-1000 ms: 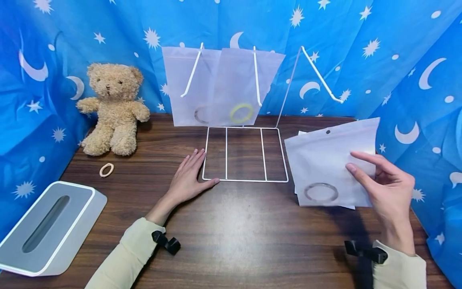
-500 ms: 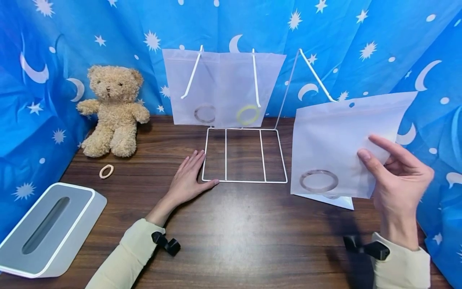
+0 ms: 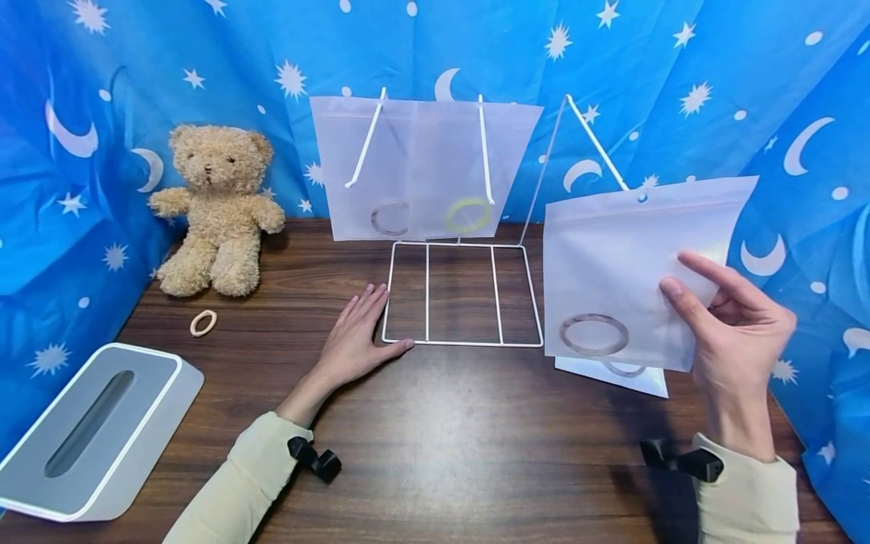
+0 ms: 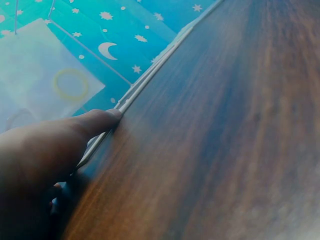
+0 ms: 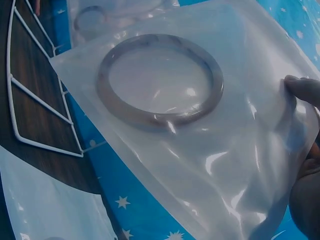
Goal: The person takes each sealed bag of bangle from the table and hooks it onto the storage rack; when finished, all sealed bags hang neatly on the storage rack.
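Note:
In the head view my right hand (image 3: 741, 332) pinches a frosted plastic zip bag (image 3: 612, 264) by its right side, between thumb and fingers. A grey-brown bangle (image 5: 160, 120) shows inside it in the right wrist view. The bag's punched hole (image 3: 642, 198) is beside the right-hand hook (image 3: 598, 143) of a white wire display rack (image 3: 462, 344). That hook's front end is hidden; I cannot tell whether it enters the hole. My left hand (image 3: 350, 340) rests at the base's front left corner, fingers extended, thumb (image 4: 107, 117) on the front wire.
Two similar bags, one with a grey bangle (image 3: 390, 217), another with a yellow bangle (image 3: 469, 216), hang on the other hooks. Another bag (image 3: 612, 374) lies under the held one. A teddy bear (image 3: 220, 211), wooden ring (image 3: 203, 323) and tissue box (image 3: 102, 431) stand left.
My right hand has raised the bag from low on the right, then shifted it slightly left, its top edge now overlapping the right hook's end. My left hand stays in place.

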Demonstrator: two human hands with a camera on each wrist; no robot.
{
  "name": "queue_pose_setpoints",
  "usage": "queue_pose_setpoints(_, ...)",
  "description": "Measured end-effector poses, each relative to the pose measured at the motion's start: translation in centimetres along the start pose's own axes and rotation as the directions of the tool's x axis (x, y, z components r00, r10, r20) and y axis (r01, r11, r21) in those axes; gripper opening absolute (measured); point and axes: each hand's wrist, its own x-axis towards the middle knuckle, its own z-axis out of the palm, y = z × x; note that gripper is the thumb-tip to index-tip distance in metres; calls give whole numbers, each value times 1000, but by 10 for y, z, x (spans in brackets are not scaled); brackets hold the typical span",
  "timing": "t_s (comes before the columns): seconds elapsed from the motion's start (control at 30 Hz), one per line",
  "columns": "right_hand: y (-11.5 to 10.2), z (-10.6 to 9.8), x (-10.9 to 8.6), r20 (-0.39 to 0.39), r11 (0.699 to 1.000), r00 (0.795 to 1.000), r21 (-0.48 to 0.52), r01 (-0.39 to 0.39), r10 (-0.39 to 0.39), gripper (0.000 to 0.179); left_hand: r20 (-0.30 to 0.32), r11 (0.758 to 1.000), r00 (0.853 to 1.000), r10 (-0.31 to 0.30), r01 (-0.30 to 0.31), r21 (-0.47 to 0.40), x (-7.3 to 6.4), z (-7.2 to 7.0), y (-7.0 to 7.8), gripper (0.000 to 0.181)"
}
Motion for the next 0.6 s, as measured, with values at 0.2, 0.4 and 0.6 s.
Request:
queue_pose_setpoints(0.2,10,3,2,0,1000,1000,-22,2,-2,39,-7,1000,1000,0,0,5,0,0,-1,101)
queue_pose_setpoints(0.4,26,8,7,-34,997,997,-29,-75,74,41,3,1000,1000,-6,6,7,0,0,-1,102)
queue_pose_setpoints(0.6,53,15,22,-74,989,987,16,-145,145,42,5,1000,1000,-7,7,12,1,1,-1,103)
